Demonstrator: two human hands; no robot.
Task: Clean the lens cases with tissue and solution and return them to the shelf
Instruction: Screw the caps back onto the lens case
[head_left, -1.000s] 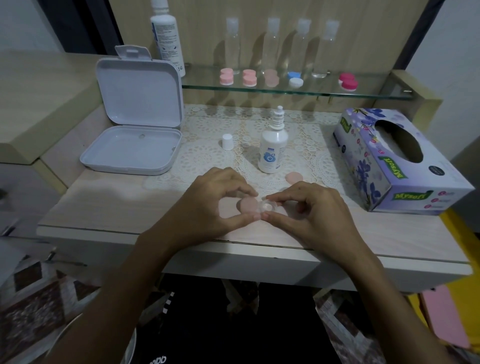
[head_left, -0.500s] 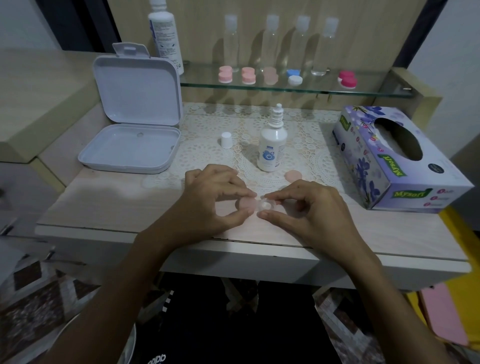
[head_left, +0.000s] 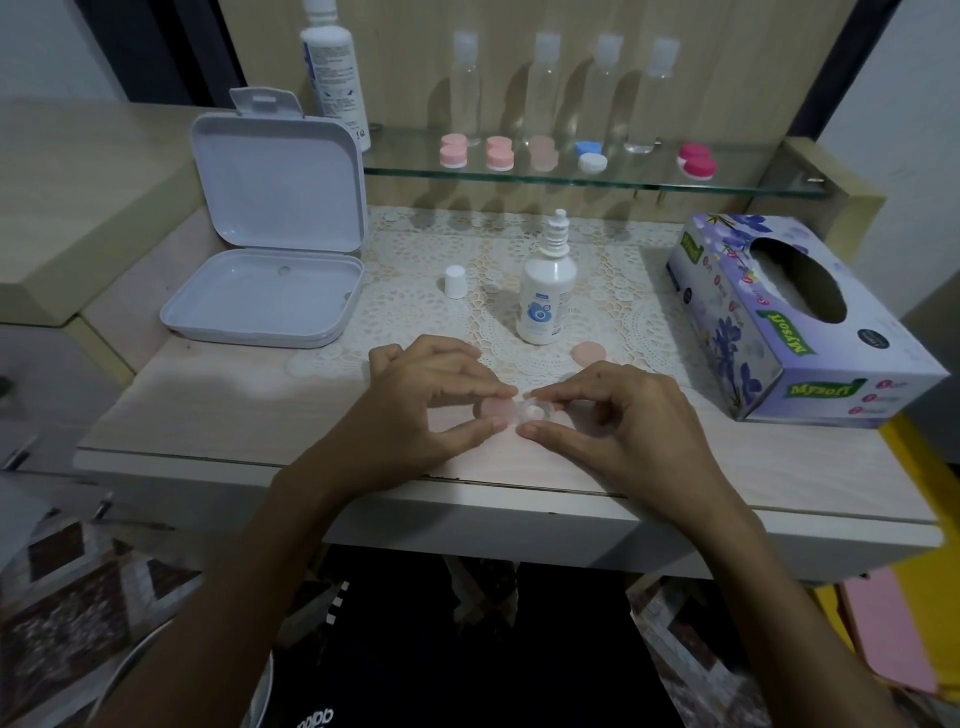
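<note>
Small translucent pink lens case (head_left: 511, 410): pinched between left hand (head_left: 431, 400) and right hand (head_left: 618, 415), over pale wooden bench (head_left: 208, 421). Loose round pink cap (head_left: 588, 353): beside white solution bottle (head_left: 546, 296).

Table (head_left: 208, 415): doily (head_left: 467, 312), tissue box (head_left: 779, 332).

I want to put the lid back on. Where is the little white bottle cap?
In the head view, the white bottle cap stands on the lace mat, just left of the open solution bottle and right of the open white box.
</note>
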